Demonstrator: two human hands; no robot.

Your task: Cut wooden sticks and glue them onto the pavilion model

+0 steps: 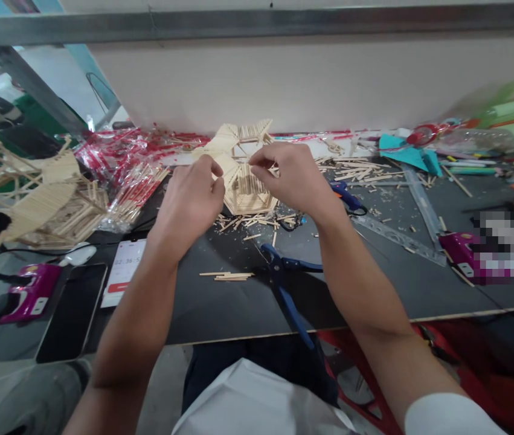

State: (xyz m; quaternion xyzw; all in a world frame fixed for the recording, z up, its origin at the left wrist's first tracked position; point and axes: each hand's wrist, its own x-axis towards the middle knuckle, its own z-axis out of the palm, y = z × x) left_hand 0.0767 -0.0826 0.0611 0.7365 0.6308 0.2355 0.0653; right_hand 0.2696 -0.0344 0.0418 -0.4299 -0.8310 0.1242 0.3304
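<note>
A small model built of thin wooden sticks (250,204), with flared, roof-like tiers and an angular base, stands on the dark table in front of me. At its left side is my left hand (192,196), fingers curled in and thumb close to the index finger. My right hand (290,172) is at its upper right, thumb and index finger bent towards each other over the upright sticks. Whatever either hand pinches is too small or hidden to make out. Loose sticks and scraps (257,225) lie around the base. Nearer me are a blue-handled cutter (279,272) and a few cut sticks (232,276).
Left are a larger stick model (52,205), red-and-clear plastic packets (121,151), a dark phone (73,311), a lit phone (123,272) and a purple power socket (30,290). Right are a blue glue gun (348,196), clear rulers (399,238) and another purple socket (460,254).
</note>
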